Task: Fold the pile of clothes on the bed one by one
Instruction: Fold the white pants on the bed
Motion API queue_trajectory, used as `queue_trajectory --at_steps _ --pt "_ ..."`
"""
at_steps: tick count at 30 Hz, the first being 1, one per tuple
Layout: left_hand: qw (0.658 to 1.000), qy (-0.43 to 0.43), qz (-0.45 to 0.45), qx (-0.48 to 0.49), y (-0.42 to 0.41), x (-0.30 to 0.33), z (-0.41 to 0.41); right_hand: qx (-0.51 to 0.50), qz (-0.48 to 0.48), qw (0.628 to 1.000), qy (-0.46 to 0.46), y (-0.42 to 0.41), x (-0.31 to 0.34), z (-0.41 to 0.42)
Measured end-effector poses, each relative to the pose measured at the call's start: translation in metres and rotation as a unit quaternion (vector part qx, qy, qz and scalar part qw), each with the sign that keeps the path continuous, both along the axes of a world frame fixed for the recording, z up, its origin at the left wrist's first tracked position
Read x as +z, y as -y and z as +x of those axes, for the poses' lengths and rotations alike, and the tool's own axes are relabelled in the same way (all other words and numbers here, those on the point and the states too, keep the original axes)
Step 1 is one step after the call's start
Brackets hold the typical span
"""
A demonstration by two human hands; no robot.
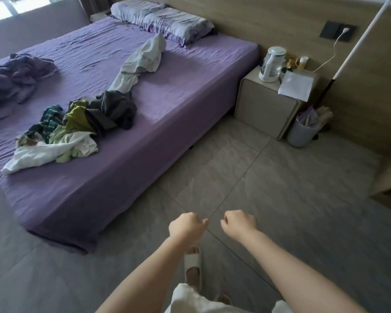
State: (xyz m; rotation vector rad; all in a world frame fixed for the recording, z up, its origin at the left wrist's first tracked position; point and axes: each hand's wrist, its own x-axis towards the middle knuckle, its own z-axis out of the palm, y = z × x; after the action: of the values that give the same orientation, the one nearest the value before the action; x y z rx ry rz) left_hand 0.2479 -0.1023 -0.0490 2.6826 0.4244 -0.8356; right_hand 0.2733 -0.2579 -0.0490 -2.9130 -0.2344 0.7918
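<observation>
Purple sheet covers the bed (167, 114), and pretty much everything sits relative to that. At the bed's far left edge there's a crumpled purple-grey blanket (16, 75). Right of that, on the near side of the mattress, is the pile of clothes (77, 125): a white garment (38, 154) at the front, a green checked piece, olive and pale green tops, then a dark grey item, all tangled together and unfolded. A long pale grey-green garment (142, 59) trails from the pile up toward the two pillows (160, 19) at the head of the bed. In front of the bed, over the grey tiled floor, the left hand (186, 227) and right hand (239, 222) are both curled into loose fists, near each other but apart, holding nothing, well clear of the clothes. Right of the bed is a beige nightstand (264, 107) with a white electric kettle (272, 64) and a sheet of paper (296, 84) on top, then a grey waste bin (303, 132) on the floor beside it.
</observation>
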Motion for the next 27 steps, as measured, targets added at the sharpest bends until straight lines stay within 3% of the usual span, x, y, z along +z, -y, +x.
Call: queue_trajectory --at_steps 12,20,27 --pt "0.994 0.014 0.019 -0.106 -0.042 -0.011 0.128 -0.055 -0.01 0.998 -0.002 -0.043 0.004 0.119" --pt "0.996 -0.011 -0.012 -0.085 -0.042 -0.017 0.188 -0.085 -0.014 0.996 -0.032 -0.035 0.0 0.181" --pt "0.999 -0.029 -0.013 -0.023 -0.014 -0.019 0.264 -0.032 -0.002 0.999 -0.043 -0.01 -0.011 0.262"
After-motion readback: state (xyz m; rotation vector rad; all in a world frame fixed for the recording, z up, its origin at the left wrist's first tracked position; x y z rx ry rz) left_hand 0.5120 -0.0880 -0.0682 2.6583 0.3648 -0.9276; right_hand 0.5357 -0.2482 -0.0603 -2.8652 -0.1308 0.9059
